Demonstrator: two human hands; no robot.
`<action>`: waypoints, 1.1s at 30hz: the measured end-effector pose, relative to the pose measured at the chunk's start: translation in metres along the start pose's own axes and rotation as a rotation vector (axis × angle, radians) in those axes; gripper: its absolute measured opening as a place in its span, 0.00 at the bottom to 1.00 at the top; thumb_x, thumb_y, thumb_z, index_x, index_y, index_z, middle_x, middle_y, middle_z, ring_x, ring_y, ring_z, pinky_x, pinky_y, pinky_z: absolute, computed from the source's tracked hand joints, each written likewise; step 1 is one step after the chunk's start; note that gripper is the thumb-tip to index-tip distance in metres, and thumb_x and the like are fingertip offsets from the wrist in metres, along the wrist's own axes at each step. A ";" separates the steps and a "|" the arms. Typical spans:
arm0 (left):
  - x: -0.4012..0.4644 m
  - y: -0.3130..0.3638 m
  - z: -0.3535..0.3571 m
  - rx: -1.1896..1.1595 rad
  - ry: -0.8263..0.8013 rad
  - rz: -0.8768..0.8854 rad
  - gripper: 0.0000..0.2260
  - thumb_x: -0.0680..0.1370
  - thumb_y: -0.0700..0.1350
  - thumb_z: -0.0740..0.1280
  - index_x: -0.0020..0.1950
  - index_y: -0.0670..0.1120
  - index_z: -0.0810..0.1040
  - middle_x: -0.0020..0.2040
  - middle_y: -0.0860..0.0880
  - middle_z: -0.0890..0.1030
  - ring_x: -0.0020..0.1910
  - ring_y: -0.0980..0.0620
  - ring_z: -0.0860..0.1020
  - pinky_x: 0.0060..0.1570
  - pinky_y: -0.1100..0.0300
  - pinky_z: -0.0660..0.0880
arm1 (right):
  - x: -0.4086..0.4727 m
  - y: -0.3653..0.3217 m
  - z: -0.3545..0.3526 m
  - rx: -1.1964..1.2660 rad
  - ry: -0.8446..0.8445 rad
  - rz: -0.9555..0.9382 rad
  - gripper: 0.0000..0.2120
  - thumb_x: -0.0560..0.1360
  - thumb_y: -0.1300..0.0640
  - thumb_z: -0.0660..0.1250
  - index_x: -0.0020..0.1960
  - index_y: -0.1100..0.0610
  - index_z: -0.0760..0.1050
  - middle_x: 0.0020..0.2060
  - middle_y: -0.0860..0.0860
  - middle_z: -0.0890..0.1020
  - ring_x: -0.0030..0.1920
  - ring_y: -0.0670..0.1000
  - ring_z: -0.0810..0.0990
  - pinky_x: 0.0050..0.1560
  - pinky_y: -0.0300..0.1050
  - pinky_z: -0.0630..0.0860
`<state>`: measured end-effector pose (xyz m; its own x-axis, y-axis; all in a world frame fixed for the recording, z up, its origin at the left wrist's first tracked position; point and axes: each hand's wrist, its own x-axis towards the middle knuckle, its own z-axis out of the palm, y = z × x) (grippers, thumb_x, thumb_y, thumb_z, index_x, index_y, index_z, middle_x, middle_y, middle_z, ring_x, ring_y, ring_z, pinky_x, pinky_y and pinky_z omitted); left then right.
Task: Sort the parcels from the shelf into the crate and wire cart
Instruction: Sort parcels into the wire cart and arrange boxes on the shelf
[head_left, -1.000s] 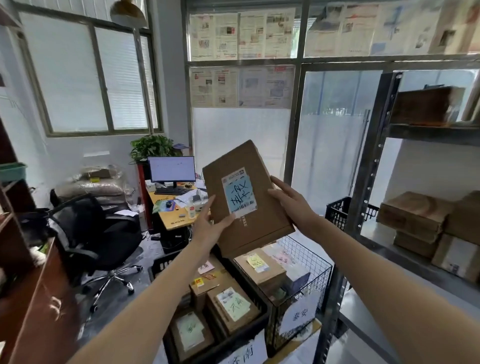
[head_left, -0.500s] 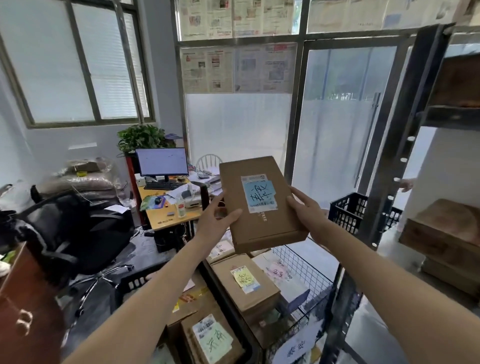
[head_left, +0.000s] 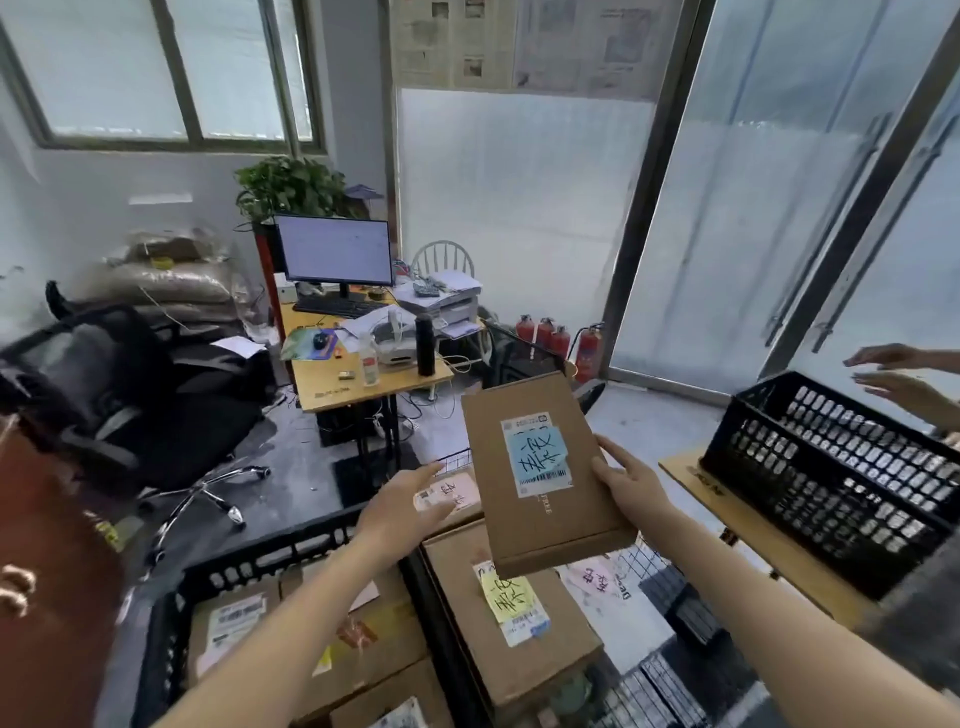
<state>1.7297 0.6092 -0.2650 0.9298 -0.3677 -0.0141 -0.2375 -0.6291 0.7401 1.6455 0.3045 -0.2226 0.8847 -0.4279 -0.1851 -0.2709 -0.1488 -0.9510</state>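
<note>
A flat brown parcel (head_left: 535, 525) with a blue handwritten note on its label hangs tilted over the wire cart (head_left: 650, 565). My right hand (head_left: 629, 484) grips its right edge, thumb on top. My left hand (head_left: 406, 510) is open just left of the parcel, fingers straight and off the cardboard. Below it, in the cart, lie a box with a yellow note (head_left: 511, 597) and a parcel with a pink note (head_left: 453, 494). The black crate (head_left: 260, 561) at lower left holds several labelled boxes.
A second black crate (head_left: 831, 483) stands on a wooden board at the right, with another person's hands (head_left: 896, 376) above it. Behind are a cluttered desk (head_left: 374, 384) with a monitor, an office chair (head_left: 130, 405) on the left and fire extinguishers (head_left: 550, 335).
The parcel has come down from chest height to just over the wire cart. My left hand has let go of its left edge; only my right hand holds it now. The view has tilted downward.
</note>
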 end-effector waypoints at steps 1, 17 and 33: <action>0.005 -0.013 0.003 0.057 -0.006 -0.015 0.26 0.79 0.58 0.68 0.77 0.62 0.66 0.72 0.54 0.72 0.69 0.52 0.72 0.61 0.54 0.73 | 0.011 0.012 0.007 0.006 -0.017 0.019 0.21 0.84 0.55 0.64 0.76 0.47 0.69 0.53 0.55 0.85 0.48 0.52 0.85 0.36 0.37 0.81; 0.050 -0.112 0.062 0.287 -0.003 -0.299 0.27 0.80 0.59 0.66 0.79 0.59 0.65 0.75 0.51 0.68 0.74 0.45 0.68 0.67 0.47 0.72 | 0.114 0.140 0.055 0.008 -0.368 0.237 0.25 0.78 0.51 0.71 0.71 0.40 0.68 0.59 0.57 0.80 0.55 0.57 0.84 0.44 0.46 0.84; 0.052 -0.099 0.092 0.251 0.031 -0.441 0.29 0.82 0.59 0.64 0.81 0.62 0.59 0.81 0.43 0.59 0.79 0.41 0.61 0.71 0.44 0.67 | 0.121 0.157 0.031 0.083 -0.511 0.191 0.26 0.75 0.53 0.75 0.69 0.41 0.71 0.55 0.57 0.84 0.52 0.53 0.86 0.46 0.51 0.84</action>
<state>1.7761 0.5894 -0.4010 0.9638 -0.0124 -0.2663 0.1226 -0.8665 0.4838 1.7221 0.2568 -0.4018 0.8997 0.0496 -0.4336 -0.4325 -0.0314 -0.9011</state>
